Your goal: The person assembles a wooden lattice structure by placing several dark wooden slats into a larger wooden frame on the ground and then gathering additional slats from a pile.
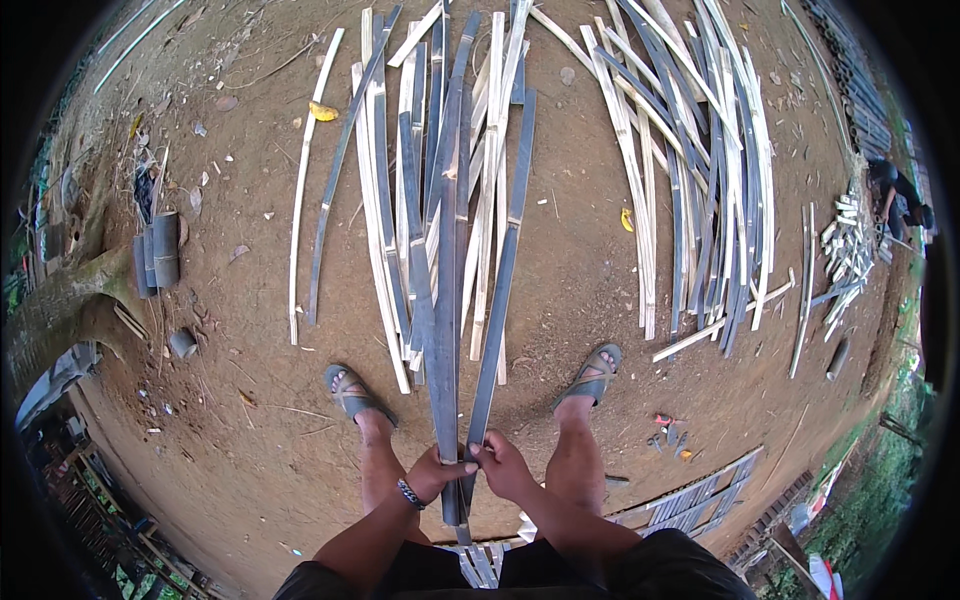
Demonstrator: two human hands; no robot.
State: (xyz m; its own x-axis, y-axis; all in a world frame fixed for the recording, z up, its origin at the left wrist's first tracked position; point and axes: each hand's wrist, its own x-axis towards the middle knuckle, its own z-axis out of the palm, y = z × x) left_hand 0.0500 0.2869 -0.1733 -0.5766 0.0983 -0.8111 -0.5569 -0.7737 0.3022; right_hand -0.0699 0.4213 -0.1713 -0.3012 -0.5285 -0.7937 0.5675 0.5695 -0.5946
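My left hand (432, 474), with a chain bracelet at its wrist, is closed around the near ends of long dark bamboo strips (447, 340) between my legs. Beside it my right hand (504, 467) pinches the near end of another dark bamboo strip (503, 290), which slants away to the upper right. The two hands nearly touch at the thumbs. Beneath and beyond the held strips lies a loose pile of bamboo strips (385, 200), some showing pale inner faces, others dark skin. How many strips the left hand holds is hidden by the fingers.
A second pile of bamboo strips (722, 190) lies to the right on bare soil, with short split pieces (846, 240) beyond it. Another person (895, 198) is at the far right edge. Bamboo tube sections (165, 250) stand near a tree root (85, 290) at left. A slatted frame (690, 500) lies lower right.
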